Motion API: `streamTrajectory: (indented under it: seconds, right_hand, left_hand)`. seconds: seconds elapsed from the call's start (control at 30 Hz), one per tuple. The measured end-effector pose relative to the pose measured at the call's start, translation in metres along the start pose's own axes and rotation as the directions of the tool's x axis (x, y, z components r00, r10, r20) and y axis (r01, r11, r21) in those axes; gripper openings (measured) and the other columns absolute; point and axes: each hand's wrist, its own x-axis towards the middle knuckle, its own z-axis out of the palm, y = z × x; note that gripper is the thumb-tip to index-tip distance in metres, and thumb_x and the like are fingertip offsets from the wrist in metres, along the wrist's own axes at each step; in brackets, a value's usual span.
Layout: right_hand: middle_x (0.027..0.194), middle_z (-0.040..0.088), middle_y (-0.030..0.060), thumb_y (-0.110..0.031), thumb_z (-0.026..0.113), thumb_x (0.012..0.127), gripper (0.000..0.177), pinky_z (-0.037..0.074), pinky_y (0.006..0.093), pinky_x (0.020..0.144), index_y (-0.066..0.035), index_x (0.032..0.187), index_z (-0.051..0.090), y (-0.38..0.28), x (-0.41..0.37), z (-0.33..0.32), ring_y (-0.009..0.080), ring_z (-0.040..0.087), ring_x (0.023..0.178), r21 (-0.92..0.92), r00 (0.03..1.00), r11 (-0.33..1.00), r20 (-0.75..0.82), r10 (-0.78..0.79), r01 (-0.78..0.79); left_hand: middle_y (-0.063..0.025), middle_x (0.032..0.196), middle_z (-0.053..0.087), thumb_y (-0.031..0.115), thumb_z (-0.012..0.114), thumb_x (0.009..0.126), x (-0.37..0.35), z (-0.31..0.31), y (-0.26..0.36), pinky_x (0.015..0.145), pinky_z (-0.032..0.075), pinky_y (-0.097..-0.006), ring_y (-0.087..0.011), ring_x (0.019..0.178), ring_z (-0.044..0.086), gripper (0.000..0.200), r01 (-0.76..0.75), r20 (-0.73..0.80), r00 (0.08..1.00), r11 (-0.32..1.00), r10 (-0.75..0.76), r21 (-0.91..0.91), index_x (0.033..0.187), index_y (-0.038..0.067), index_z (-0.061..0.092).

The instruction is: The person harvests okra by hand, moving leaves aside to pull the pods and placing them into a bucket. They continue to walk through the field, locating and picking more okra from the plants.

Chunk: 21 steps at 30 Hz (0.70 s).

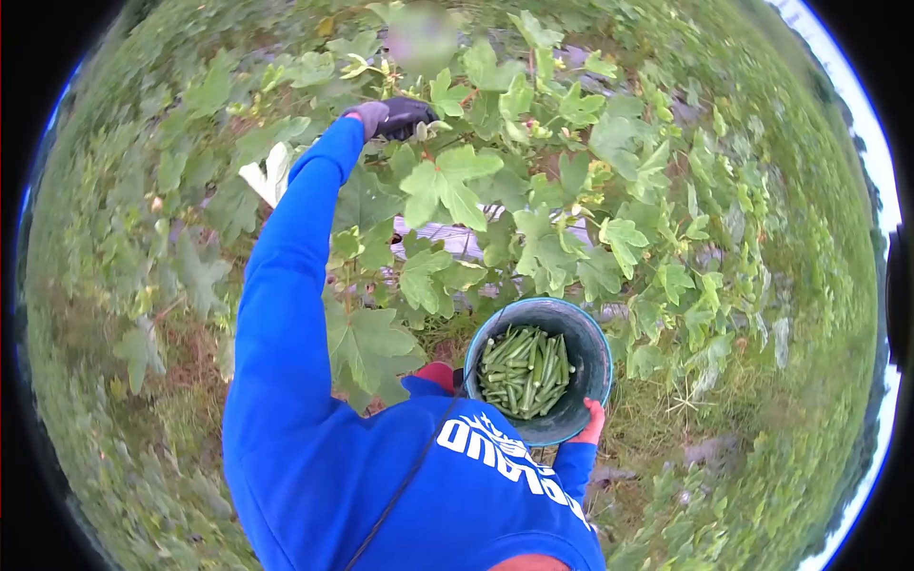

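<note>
My left hand (405,119), in a dark glove with a grey cuff, reaches far forward among the leaves. Its fingers are curled in at a plant stem, and what they hold is hidden. Beside it hang lobed green leaves (449,183) and small buds. Near my body, my right hand (592,419) is bare and grips the rim of a dark round bucket (595,357) with a blue-green edge. Many green okra-like pods (526,371) lie in the bucket.
Tall leafy plants (619,143) spread across the front and both sides. Pale plastic sheeting (447,238) shows between stems. A whitish leaf (271,173) stands beside my left forearm. Grass (647,409) covers ground right of the bucket. A dark cord (405,485) crosses my blue top.
</note>
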Motion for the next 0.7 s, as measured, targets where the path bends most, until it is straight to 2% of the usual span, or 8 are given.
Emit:
streamTrajectory:
  seconds: [0.07,0.13,0.17,0.27,0.33,0.5,0.6,0.7]
  right_hand:
    - [0.094,0.061,0.0085,-0.018,0.062,0.072,0.027,0.050,0.0389,0.081,-0.006,0.095,0.055,0.004,-0.005,-0.002,0.0240,0.060,0.086,0.010,0.998,1.000,-0.062,-0.028,0.029]
    - [0.092,0.060,0.0073,-0.018,0.062,0.072,0.022,0.049,0.0375,0.081,-0.008,0.090,0.055,0.006,-0.010,-0.004,0.0226,0.059,0.086,0.024,0.996,1.000,-0.084,-0.015,0.017]
    - [0.092,0.060,0.0073,-0.018,0.062,0.072,0.022,0.049,0.0375,0.081,-0.008,0.090,0.055,0.007,-0.002,0.000,0.0226,0.059,0.086,0.039,0.995,0.999,-0.098,-0.015,0.019]
    - [0.091,0.060,0.0065,-0.019,0.061,0.074,0.019,0.049,0.0369,0.080,-0.008,0.088,0.056,0.005,-0.008,-0.003,0.0211,0.059,0.087,0.067,0.991,0.997,-0.127,0.044,-0.035]
    - [0.098,0.064,0.0074,-0.029,0.061,0.078,0.024,0.048,0.0397,0.088,-0.009,0.090,0.060,0.015,0.002,-0.020,0.0249,0.060,0.093,0.011,0.997,0.999,-0.070,-0.030,0.031]
    - [0.091,0.062,0.0060,-0.022,0.061,0.075,0.020,0.048,0.0377,0.082,-0.009,0.090,0.057,0.014,0.012,-0.011,0.0226,0.060,0.087,0.035,0.995,0.999,-0.091,-0.027,0.031]
    - [0.089,0.062,0.0059,-0.018,0.060,0.075,0.020,0.049,0.0371,0.080,-0.009,0.091,0.056,-0.001,0.007,0.005,0.0220,0.060,0.085,-0.001,0.997,0.999,-0.060,-0.037,0.037]
    - [0.088,0.061,0.0059,-0.015,0.061,0.074,0.020,0.050,0.0370,0.078,-0.008,0.092,0.056,-0.005,0.006,0.005,0.0217,0.060,0.083,0.031,0.999,0.999,-0.039,-0.005,0.006]
  left_hand:
    - [-0.0054,0.090,0.063,0.030,0.048,0.086,0.016,0.009,0.002,0.068,0.049,-0.0295,-0.0146,0.076,0.060,0.034,-0.351,0.165,0.936,0.867,0.312,0.354,0.112,0.013,0.061]
    - [-0.0098,0.101,0.065,0.029,0.050,0.084,0.006,0.026,0.038,0.081,0.048,-0.0354,-0.0227,0.091,0.062,0.033,0.032,0.046,0.998,0.921,-0.054,0.387,0.110,0.013,0.061]
    - [-0.0133,0.110,0.063,0.027,0.050,0.084,0.009,0.031,0.046,0.088,0.045,-0.0398,-0.0290,0.101,0.060,0.032,0.022,0.127,0.989,0.915,-0.080,0.403,0.110,0.013,0.061]
    - [-0.0155,0.112,0.060,0.023,0.052,0.082,-0.004,0.051,0.042,0.091,0.045,-0.0427,-0.0327,0.104,0.058,0.032,-0.143,0.329,0.944,0.935,0.030,0.326,0.112,0.014,0.061]
    - [-0.0162,0.109,0.060,0.023,0.054,0.081,-0.025,0.056,0.072,0.090,0.045,-0.0432,-0.0341,0.103,0.057,0.033,-0.095,0.401,0.912,0.913,-0.080,0.397,0.113,0.016,0.060]
    - [-0.0167,0.105,0.060,0.032,0.057,0.079,-0.061,0.089,0.078,0.088,0.047,-0.0432,-0.0350,0.099,0.060,0.039,-0.094,0.480,0.861,0.873,-0.170,0.478,0.116,0.020,0.061]
    - [-0.0156,0.103,0.059,0.026,0.057,0.080,-0.082,0.111,0.100,0.086,0.046,-0.0438,-0.0333,0.099,0.058,0.033,-0.077,0.480,0.845,0.835,-0.235,0.545,0.113,0.020,0.061]
    - [-0.0156,0.101,0.060,0.031,0.058,0.079,-0.101,0.123,0.108,0.086,0.046,-0.0441,-0.0342,0.099,0.059,0.035,-0.043,0.462,0.838,0.810,-0.289,0.585,0.112,0.020,0.061]
